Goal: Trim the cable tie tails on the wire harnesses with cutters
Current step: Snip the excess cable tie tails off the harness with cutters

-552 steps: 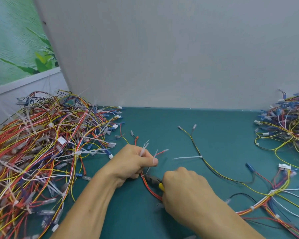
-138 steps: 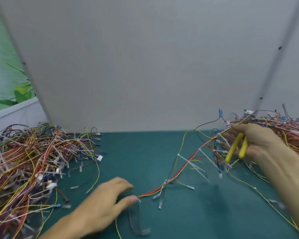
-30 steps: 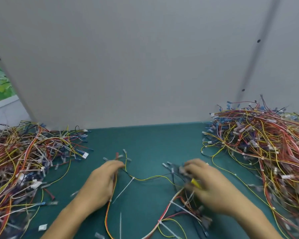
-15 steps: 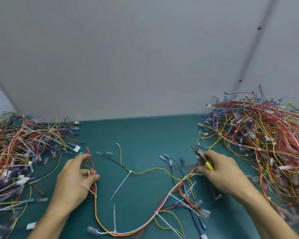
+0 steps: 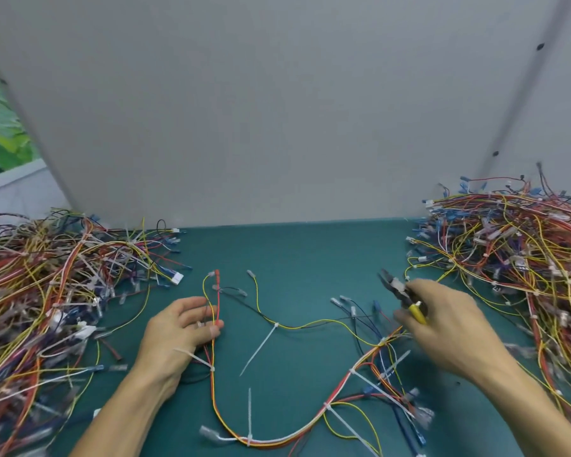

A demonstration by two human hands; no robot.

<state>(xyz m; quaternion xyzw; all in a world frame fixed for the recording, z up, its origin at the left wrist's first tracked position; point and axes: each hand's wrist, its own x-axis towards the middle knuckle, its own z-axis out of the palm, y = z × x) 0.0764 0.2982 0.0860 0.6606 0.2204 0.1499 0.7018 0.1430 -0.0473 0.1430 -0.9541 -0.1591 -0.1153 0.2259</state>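
The left hand (image 5: 178, 338) pinched the harness (image 5: 213, 387), which looked limp and best held beside a tie (image 5: 211, 368); the right hand (image 5: 445, 328) gripped the cutters (image 5: 398, 291).

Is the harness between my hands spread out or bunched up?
Spread out: the harness lies in a wide loop across the green mat, left hand pinching one end, its tie tails sticking out.

The flat teal-green tabletop (image 5: 294, 252) bears a tangled heap of multicoloured wire harnesses (image 5: 47, 291) at left, a second such heap (image 5: 515, 252) at right. Between them sprawls a single red-yellow-black wire harness (image 5: 213, 390) (long white plastic cable tie tails (image 5: 257, 349) jutting out).
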